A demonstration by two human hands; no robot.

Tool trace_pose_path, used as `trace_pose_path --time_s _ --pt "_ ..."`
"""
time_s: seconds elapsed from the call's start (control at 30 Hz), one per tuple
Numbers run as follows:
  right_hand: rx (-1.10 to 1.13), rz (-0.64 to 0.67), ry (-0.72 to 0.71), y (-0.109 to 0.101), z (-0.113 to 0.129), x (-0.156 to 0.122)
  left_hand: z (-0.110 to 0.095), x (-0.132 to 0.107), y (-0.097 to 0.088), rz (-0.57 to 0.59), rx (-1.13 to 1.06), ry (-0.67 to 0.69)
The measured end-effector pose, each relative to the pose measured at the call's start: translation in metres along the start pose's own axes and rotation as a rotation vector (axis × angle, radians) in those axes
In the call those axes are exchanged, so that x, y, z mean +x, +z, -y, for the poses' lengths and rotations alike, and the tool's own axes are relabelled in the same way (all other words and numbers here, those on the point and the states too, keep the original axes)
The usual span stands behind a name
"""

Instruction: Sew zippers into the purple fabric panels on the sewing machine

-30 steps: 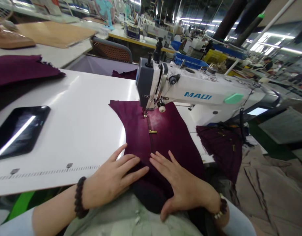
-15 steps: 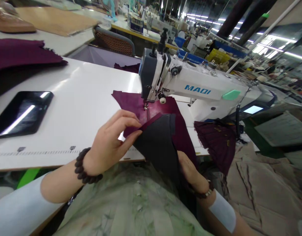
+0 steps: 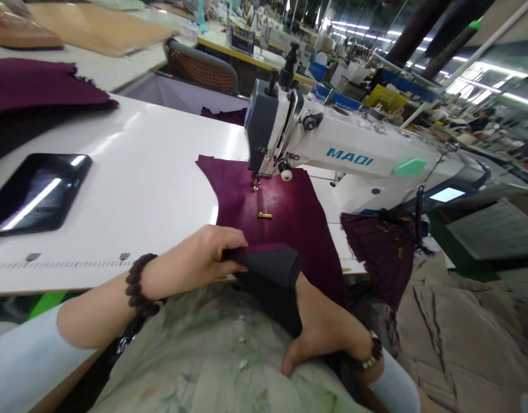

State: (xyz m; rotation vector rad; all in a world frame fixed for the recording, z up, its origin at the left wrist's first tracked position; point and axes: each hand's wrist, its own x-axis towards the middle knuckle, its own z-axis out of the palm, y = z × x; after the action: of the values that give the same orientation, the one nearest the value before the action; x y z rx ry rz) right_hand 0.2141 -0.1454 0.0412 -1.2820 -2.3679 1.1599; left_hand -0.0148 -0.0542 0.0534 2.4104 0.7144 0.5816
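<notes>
**Near edge of the panel folded back at the machine**

I see my left hand (image 3: 195, 261) clenched on the near edge of the purple panel (image 3: 289, 215). Its fingers (image 3: 224, 237) curl over the top of the fold and pinch it, so the dark underside (image 3: 272, 272) faces up just beside the fingertips.

My right hand (image 3: 326, 330) lies lower, against my lap. The turned-back flap drapes over its fingers, and only the thumb and the back of the hand show, so I cannot tell whether it grips or just props the flap.

The rest of the panel lies flat on the white table (image 3: 139, 172), beyond my fingers. Its far end sits under the head of the sewing machine (image 3: 354, 152). A zip (image 3: 259, 213) runs down the panel from the needle towards the fold. A black tablet (image 3: 35, 192) lies well to the left, and a heap of purple pieces (image 3: 382, 246) hangs off the table's right edge.
</notes>
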Motion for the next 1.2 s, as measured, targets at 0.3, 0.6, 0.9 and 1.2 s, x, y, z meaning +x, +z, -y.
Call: trace_pose_path --time_s 0.3,0.6,0.9,1.2 --pt "0.262 -0.467 0.261 0.027 -0.028 -0.014 -0.021 0.023 -0.004 -0.696 0.178 0.231" --pt "0.352 -0.474 0.276 0.035 -0.032 -0.025 0.001 -0.01 0.055 -0.39 0.572 0.368" --pt "0.32 -0.421 0.266 0.031 -0.032 -0.021 -0.001 -0.01 0.066 -0.422 0.425 0.312" --pt "0.107 -0.263 0.194 0.015 -0.024 -0.016 0.002 -0.012 0.074 -0.31 0.342 0.284"
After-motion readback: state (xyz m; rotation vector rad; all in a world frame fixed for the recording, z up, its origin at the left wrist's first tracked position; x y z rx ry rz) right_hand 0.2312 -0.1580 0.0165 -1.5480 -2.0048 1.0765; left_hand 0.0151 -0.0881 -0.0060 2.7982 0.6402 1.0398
